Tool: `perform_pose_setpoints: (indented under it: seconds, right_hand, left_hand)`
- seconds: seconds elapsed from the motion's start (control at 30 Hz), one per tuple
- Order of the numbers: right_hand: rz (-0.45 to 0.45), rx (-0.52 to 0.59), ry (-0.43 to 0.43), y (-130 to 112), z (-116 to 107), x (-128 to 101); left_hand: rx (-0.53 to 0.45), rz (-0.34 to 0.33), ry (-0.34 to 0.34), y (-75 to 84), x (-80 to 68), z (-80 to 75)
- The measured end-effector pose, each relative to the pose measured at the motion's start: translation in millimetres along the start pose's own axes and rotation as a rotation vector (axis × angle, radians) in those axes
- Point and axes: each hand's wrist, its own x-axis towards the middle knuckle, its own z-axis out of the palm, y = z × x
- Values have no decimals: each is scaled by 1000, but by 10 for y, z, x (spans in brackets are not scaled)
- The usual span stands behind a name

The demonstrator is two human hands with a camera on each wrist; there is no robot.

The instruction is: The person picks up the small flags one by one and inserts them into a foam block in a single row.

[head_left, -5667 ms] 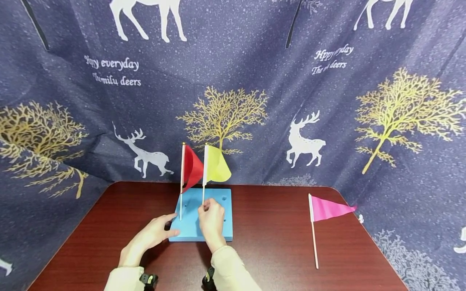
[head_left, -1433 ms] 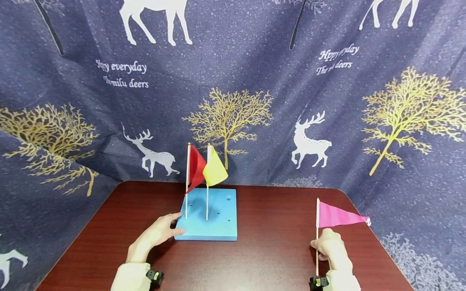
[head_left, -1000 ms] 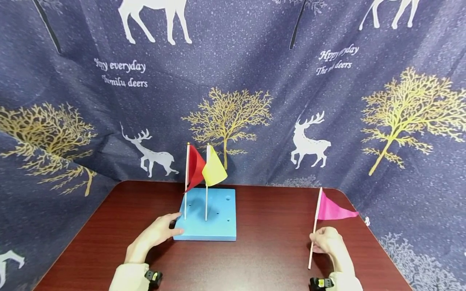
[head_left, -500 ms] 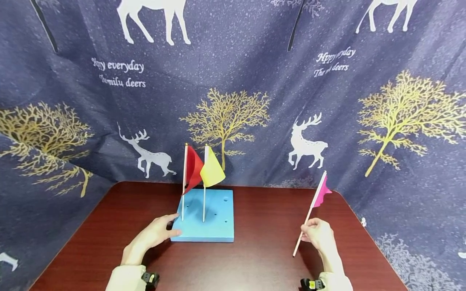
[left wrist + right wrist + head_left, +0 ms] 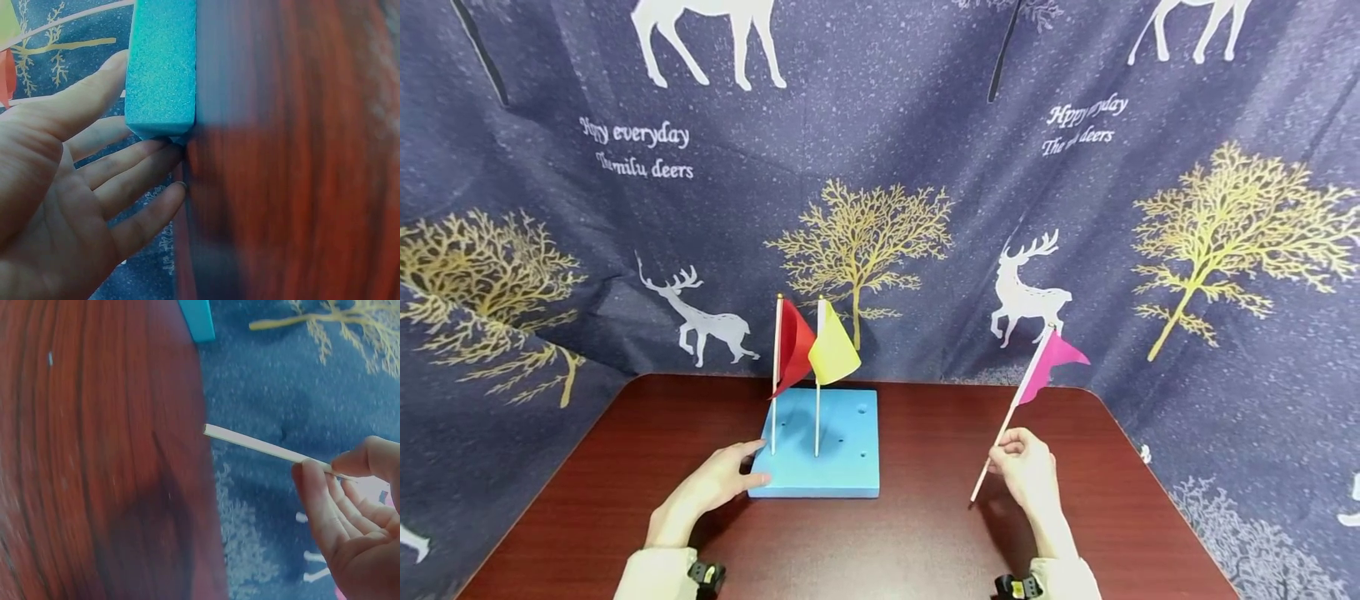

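In the head view, a blue foam block (image 5: 850,479) with holes in its top lies on the table. A red flag (image 5: 793,342) and a yellow flag (image 5: 835,354) stand upright in it. My left hand (image 5: 715,483) rests against its left side, fingers extended; in the left wrist view the thumb (image 5: 100,87) lies along one face and fingertips touch the block's end. To the right of the block, my right hand (image 5: 1026,467) pinches the stick of a pink triangular flag (image 5: 1048,367), tilted with its top to the right. The stick's bare lower end (image 5: 250,442) shows in the right wrist view.
The dark red-brown wooden table (image 5: 940,533) has rounded far corners. Behind it hangs a blue cloth (image 5: 880,125) printed with white deer and golden trees. Holes (image 5: 862,409) are visible on the block's right half.
The yellow flag's stick now stands nearer the block's front, released by my right hand. That hand has picked up the pink flag and brought it leftward. My left hand stays at the block.
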Motion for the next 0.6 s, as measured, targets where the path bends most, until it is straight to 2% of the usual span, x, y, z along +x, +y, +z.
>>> perform_pose_setpoints:
  seconds: [0.2, 0.33, 0.6]
  right_hand:
    - [-76, -79, 50, -63, 140, -54]
    - [-120, -88, 66, -105, 231, -77]
    - [-156, -7, 48, -180, 364, -103]
  left_hand:
    - [-5, 2, 8, -18, -2, 24]
    - [9, 5, 9, -14, -5, 25]
    - [19, 9, 13, -24, -6, 11]
